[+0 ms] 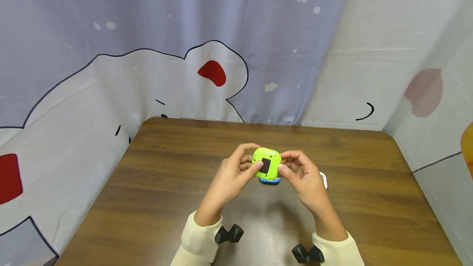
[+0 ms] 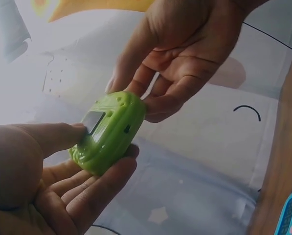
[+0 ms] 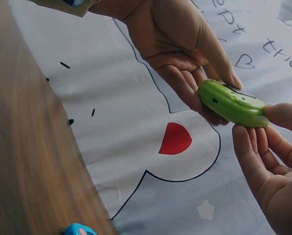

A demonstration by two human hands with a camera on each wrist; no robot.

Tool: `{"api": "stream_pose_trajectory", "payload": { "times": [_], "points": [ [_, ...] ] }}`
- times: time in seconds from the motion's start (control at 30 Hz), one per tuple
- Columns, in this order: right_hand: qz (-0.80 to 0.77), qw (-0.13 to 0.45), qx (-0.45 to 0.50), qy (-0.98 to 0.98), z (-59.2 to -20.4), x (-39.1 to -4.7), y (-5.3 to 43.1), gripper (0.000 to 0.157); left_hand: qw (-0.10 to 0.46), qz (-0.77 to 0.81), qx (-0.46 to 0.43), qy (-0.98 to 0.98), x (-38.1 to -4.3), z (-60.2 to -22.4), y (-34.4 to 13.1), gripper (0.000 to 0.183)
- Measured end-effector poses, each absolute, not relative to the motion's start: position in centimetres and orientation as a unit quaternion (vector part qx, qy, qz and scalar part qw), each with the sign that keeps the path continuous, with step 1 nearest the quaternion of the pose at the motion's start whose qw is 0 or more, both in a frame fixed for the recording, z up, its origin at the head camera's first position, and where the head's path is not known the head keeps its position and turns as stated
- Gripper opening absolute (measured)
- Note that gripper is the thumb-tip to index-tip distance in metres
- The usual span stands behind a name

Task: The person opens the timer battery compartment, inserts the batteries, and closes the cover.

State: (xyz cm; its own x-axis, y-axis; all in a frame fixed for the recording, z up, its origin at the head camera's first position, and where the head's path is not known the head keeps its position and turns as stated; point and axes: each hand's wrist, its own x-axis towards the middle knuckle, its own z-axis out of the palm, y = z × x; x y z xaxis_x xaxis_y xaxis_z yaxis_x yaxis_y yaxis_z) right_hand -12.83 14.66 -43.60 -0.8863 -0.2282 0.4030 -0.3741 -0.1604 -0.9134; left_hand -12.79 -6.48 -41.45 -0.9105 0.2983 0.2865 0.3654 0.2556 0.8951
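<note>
Both hands hold a small lime-green rounded-square plastic device [image 1: 274, 162] up above the table, its face with a dark rectangle turned toward the head camera. My left hand [image 1: 230, 179] pinches its left side, thumb on the face beside the dark rectangle and fingers behind. On the opposite edge, my right hand [image 1: 305, 179] grips the lower right corner between thumb and fingers. The left wrist view shows a small dark slot in the side of the green device [image 2: 115, 134]. Under it on the table lies a blue device [image 1: 270, 181], whose pink buttons show in the left wrist view.
A white object [image 1: 324, 180] lies on the wooden table [image 1: 166, 200], partly hidden behind the right hand. Printed curtains [image 1: 273, 44] hang along the table's back and sides. Black wrist mounts [image 1: 229, 234] sit on both cream sleeves.
</note>
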Motion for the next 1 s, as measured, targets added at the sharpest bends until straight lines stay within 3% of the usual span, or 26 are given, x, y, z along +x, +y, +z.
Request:
{"api": "stream_pose_trajectory", "payload": {
  "times": [0.47, 1.0],
  "points": [
    [0.671, 0.100, 0.227, -0.699, -43.5, -12.7, 14.5, 0.026, 0.121, -0.527, -0.191, -0.819, -13.0, -42.0, -5.9, 0.039],
    [0.610, 0.132, 0.232, -0.746, -42.6, -12.1, 13.9, 0.026, 0.113, -0.487, -0.167, -0.850, -12.6, -41.7, -5.4, 0.055]
  ]
}}
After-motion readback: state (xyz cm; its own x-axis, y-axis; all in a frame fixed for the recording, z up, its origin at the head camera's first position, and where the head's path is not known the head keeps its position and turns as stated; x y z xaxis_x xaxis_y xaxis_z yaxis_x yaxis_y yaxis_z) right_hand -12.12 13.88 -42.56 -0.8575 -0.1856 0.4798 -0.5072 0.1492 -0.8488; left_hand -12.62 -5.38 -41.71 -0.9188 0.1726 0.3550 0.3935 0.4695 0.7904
